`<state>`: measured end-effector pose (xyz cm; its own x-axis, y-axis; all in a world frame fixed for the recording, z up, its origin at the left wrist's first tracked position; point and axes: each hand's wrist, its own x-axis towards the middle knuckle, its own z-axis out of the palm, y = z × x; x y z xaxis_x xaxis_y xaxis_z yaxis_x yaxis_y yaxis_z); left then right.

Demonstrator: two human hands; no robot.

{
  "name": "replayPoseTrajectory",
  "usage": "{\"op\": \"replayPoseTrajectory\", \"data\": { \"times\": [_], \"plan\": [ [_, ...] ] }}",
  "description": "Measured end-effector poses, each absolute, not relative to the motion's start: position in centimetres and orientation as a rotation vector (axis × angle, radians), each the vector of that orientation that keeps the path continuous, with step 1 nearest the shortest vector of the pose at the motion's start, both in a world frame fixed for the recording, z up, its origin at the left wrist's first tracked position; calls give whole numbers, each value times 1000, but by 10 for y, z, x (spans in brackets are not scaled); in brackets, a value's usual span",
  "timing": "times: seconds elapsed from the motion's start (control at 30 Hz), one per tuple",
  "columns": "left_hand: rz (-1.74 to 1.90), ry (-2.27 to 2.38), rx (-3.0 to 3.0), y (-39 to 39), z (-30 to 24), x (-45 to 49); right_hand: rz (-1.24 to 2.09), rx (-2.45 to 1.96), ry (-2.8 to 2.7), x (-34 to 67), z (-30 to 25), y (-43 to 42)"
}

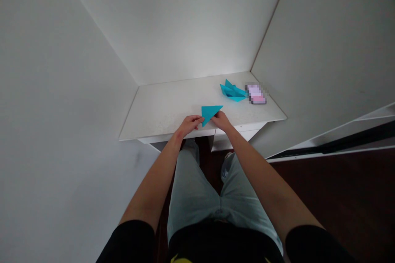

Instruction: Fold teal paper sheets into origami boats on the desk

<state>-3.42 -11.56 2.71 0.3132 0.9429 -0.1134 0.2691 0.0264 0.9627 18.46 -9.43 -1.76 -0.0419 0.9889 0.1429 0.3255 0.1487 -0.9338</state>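
Note:
A folded sheet of blue paper (210, 112), triangular in outline, is held between my two hands just above the front edge of the white desk. My left hand (190, 124) pinches its lower left side with thumb and fingers. On the other side my right hand (221, 119) grips the paper's right edge, its fingertips partly hidden behind the sheet. Further back on the desk lies a folded blue paper boat (233, 91), apart from both hands.
The white desk (163, 104) is set between a left wall, a back wall and a right panel (324, 49). A phone (256, 94), blurred out, lies right of the boat. Below the desktop is a white drawer (222, 141); my legs stand in front.

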Motion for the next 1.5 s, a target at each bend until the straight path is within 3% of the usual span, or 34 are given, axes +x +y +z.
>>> {"op": "replayPoseTrajectory", "data": {
  "times": [0.3,1.5],
  "plan": [
    [809,1201,1460,-118,24,-32,830,-1347,-1664,186,-12,-97],
    [878,1204,1257,-113,24,-28,1173,-1086,-1484,191,-12,-98]
  ]
}}
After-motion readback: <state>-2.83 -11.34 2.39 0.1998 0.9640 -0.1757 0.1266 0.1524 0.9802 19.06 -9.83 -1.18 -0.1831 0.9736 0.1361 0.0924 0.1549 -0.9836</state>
